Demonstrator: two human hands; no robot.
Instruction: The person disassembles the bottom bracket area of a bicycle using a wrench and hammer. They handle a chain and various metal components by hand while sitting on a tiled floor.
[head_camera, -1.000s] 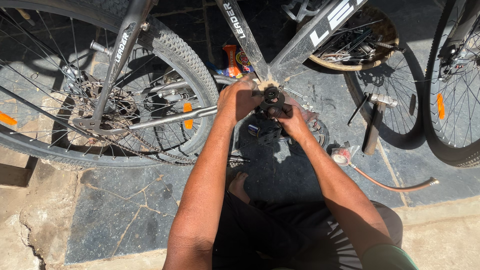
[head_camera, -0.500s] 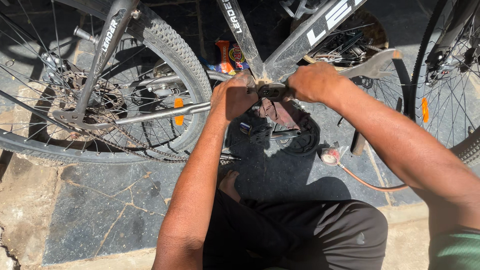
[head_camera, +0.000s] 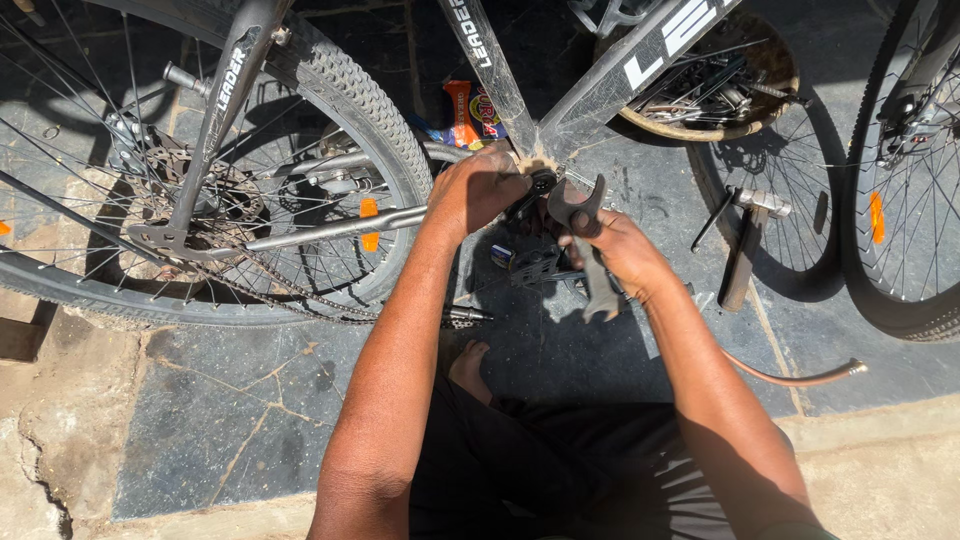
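A grey open-ended spanner (head_camera: 585, 245) stands nearly upright just right of centre frame, its forked jaw topmost and close beside the bottom bracket (head_camera: 540, 182) of a grey bicycle frame (head_camera: 640, 62). The right hand (head_camera: 620, 255) grips the spanner's shaft at mid-length. The left hand (head_camera: 478, 190) is closed over the bracket, where the frame tubes meet in the upper middle.

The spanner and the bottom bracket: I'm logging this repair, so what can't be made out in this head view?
- Bottom bracket: mostly hidden under the left hand and in deep shadow.
- Spanner: its handle is covered by the right hand, so the grip cannot be judged.
- Rear wheel: cut off by the top and left edges.
- Bowl of parts: contents too tangled to identify.
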